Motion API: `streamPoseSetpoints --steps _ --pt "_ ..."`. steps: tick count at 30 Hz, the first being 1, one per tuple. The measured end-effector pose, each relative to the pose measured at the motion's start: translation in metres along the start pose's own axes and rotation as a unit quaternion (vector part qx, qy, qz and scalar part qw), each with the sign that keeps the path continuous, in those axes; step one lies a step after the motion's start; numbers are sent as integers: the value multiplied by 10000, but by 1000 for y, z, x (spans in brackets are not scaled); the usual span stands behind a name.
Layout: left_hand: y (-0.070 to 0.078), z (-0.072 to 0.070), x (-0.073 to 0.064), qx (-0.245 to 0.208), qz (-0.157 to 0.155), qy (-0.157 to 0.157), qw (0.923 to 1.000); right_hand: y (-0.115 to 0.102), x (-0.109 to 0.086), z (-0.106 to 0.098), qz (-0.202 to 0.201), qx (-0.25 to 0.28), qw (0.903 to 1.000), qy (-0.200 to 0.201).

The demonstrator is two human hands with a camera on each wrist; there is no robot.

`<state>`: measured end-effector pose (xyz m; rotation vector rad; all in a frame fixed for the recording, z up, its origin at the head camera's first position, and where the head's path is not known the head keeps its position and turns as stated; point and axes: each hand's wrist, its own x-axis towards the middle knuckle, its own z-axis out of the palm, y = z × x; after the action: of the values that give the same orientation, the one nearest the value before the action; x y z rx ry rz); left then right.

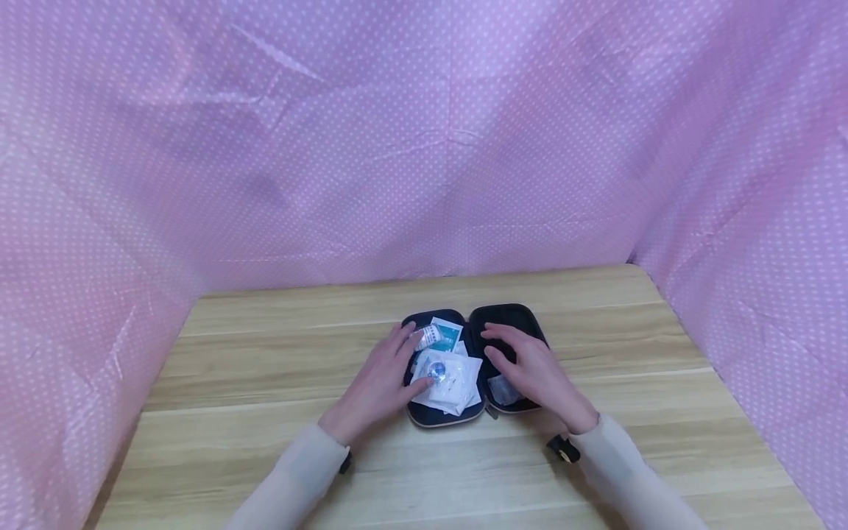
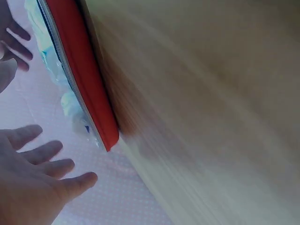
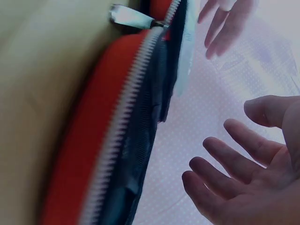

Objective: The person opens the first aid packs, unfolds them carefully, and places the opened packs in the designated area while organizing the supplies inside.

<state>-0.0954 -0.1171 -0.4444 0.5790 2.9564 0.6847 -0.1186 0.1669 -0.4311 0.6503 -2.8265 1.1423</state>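
Left hand (image 1: 379, 374) and right hand (image 1: 535, 368), fingers spread and holding nothing, flank an unzipped case (image 1: 510, 315) on the worktop (image 1: 265, 412), at nine and three o'clock. Likely light and stiff, it suits a rim hold.

Your left hand (image 1: 379, 368) is at the white packets (image 1: 457, 386) in an open black case (image 1: 509, 315) on the wooden counter (image 1: 450, 471); your right hand (image 1: 538, 368) is over its other half.

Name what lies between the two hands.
Head view: white packets and a teal sachet, in the open zippered case, lie between left hand and right hand.
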Motion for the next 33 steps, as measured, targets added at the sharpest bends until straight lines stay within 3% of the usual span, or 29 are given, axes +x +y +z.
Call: streamPoseSetpoints --steps 8,23,33 --pt "-11 2 13 -102 -454 -304 9985 -13 28 -4 -50 -85 9992 -400" --pt "-26 7 26 -199 -501 -447 9975 -11 70 14 232 -223 9930 -1136" --pt "-28 6 25 -386 -452 -482 9971 -2 83 25 340 -48 9896 -1397"
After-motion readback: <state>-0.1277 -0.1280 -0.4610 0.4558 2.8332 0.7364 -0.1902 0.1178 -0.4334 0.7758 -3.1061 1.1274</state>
